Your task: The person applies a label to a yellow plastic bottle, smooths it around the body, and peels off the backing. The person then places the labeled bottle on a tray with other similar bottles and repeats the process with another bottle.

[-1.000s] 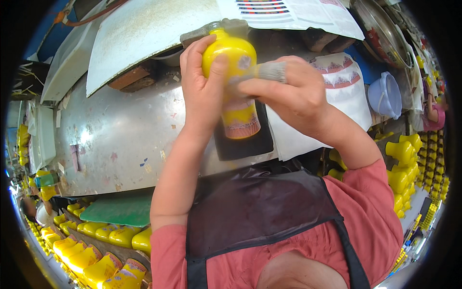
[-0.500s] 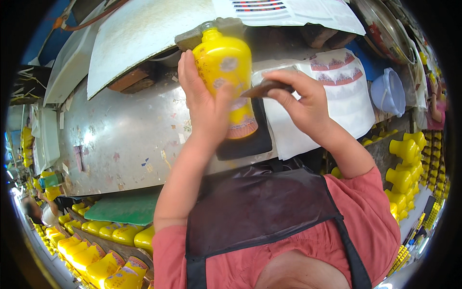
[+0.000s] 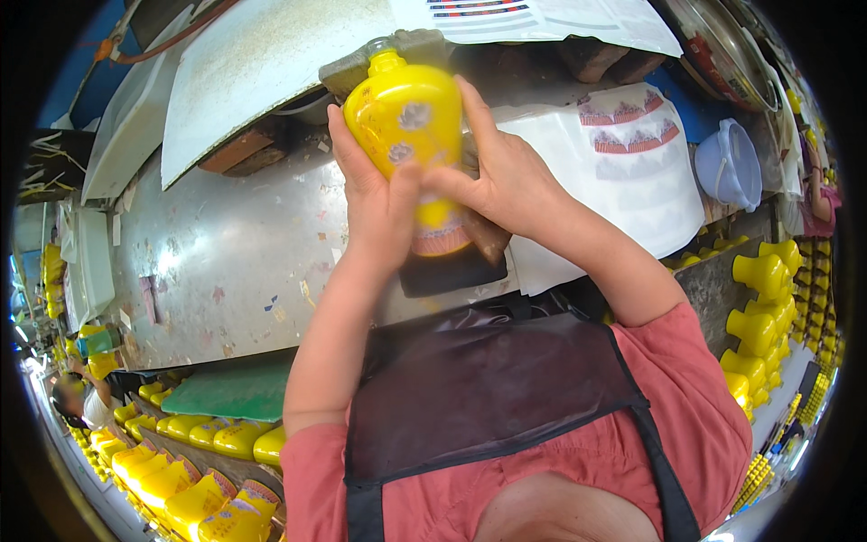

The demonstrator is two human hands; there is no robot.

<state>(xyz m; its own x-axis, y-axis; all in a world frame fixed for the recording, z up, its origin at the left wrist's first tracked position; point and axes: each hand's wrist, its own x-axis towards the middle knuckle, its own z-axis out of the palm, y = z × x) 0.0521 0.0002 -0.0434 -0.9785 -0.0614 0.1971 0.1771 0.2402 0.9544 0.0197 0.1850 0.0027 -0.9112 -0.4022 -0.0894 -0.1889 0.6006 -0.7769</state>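
Note:
A glossy yellow bottle (image 3: 405,99) with grey flower shapes and a pink-patterned band round its base lies on a black pad (image 3: 452,276), its neck at a grey block (image 3: 424,49). My left hand (image 3: 372,206) wraps the bottle's left side. Closed on the opposite side is my right hand (image 3: 513,177), fingers along the edge. Both thumbs press on the front, near each other and slightly blurred. A flat brown scraper-like tool (image 3: 489,238) shows below my right palm, beside the bottle's base; whether the hand still grips it is hidden.
Printed transfer sheets (image 3: 637,176) lie to the right, near a lilac bucket (image 3: 728,166). The metal tabletop (image 3: 217,271) carries paper scraps. Yellow bottles (image 3: 163,488) stand in rows at lower left, more (image 3: 759,275) at right. A person (image 3: 90,397) is at far left.
My right hand has moved left from beside the bottle onto its right side, and the brown tool has dropped toward the base. The bottle has turned and shifted slightly left.

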